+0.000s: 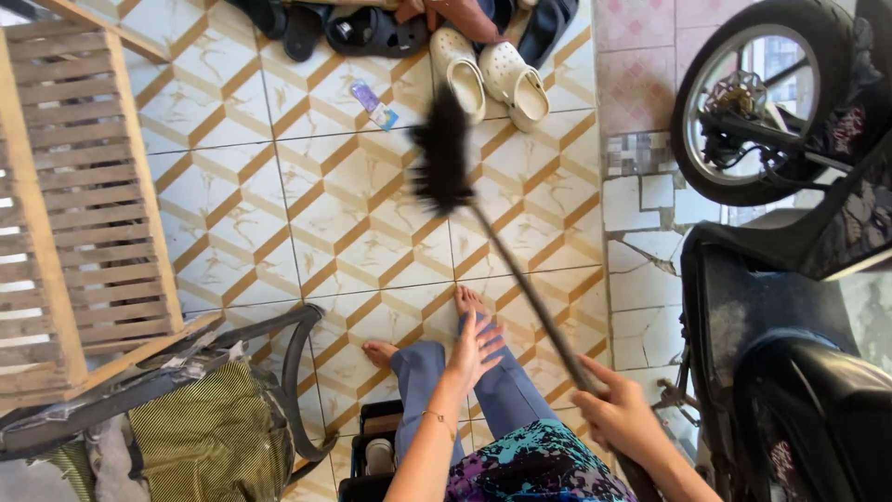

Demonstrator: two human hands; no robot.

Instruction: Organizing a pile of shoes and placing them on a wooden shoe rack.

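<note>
- Right hand (621,416): fingers wrapped around the lower end of the long dark broom handle (530,288), low in the frame beside the person's hip. Only one hand carries the tool, so control of the far end is judged weak.
- Left hand (474,349): fingers spread, holding nothing, hovering above the knees in blue trousers (506,381). It is well apart from the handle and gives it no support.
- Bare feet (469,300): resting on the cream and tan patterned floor tiles (344,204), close under the handle's line. Risk: a dropped or slipping handle would land on unprotected toes.
- Black crate (372,446) just beside the left leg, and an olive striped bag (200,428) with a dark strap next to it. Risk: either could catch a foot if the person steps sideways.
- Black motorcycle (790,325) close on the right. Risk: a wide stroke to that side would knock the handle against its bodywork or front wheel (757,102).
- Black bristled broom head (444,153): raised and blurred, over the tiles mid-floor. Risk: it lies near a small purple wrapper (373,104) and a pair of white clogs (488,74), which a stroke could scatter toward the dark sandals (362,28) behind.
- Wooden slatted seat (84,195) at left: well apart from the broom, low concern.
</note>
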